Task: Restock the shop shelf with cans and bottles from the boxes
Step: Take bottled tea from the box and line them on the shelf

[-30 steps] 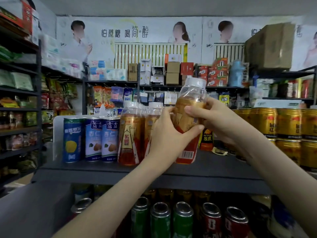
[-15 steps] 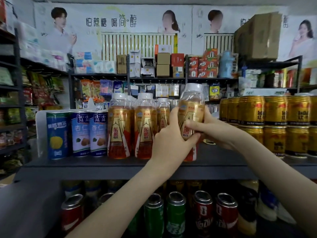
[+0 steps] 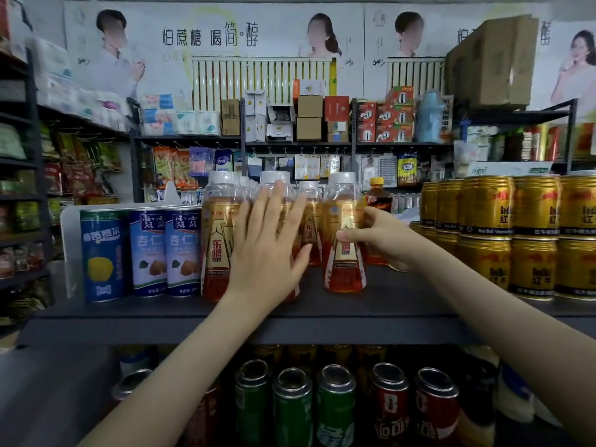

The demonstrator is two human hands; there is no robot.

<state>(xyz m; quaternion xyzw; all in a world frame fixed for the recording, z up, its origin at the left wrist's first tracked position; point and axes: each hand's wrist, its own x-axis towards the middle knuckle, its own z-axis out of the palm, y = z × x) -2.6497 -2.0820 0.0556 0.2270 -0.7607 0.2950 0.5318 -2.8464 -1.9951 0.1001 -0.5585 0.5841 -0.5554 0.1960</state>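
- Grips bottle (image 3: 343,269) with right hand (image 3: 383,240): thumb across the label front, fingers curled round the right side.
- Holds left hand (image 3: 267,250) flat in front of row (image 3: 219,246) of like bottles, fingers straight and spread; cannot tell if touching.
- Has bottle standing upright on shelf (image 3: 387,304), near the front edge, a gap apart from the row on its left, gold cans (image 3: 532,237) further right.
- Judged step: closing that gap, lining bottle up with the row.
- Slide rather than lift; push low on the body, since a tall narrow shape tips easily.
- Steady the row with the flat left palm so nothing knocks into the bottles behind.
- Turn label to the front; match the front line of blue cans (image 3: 151,253).
- Let go only once the base sits flat.
- Bottle: clear plastic, amber liquid, white cap, glossy red-gold wrap; probably slick; narrow neck, wider foot.
- Gold cans: shiny metal, ribbed shoulders, stacked two high.
- Shelf: dark matt board, flat; should let a base slide.
- Lower cans (image 3: 335,404): green and red, dull metal tops, under the shelf.
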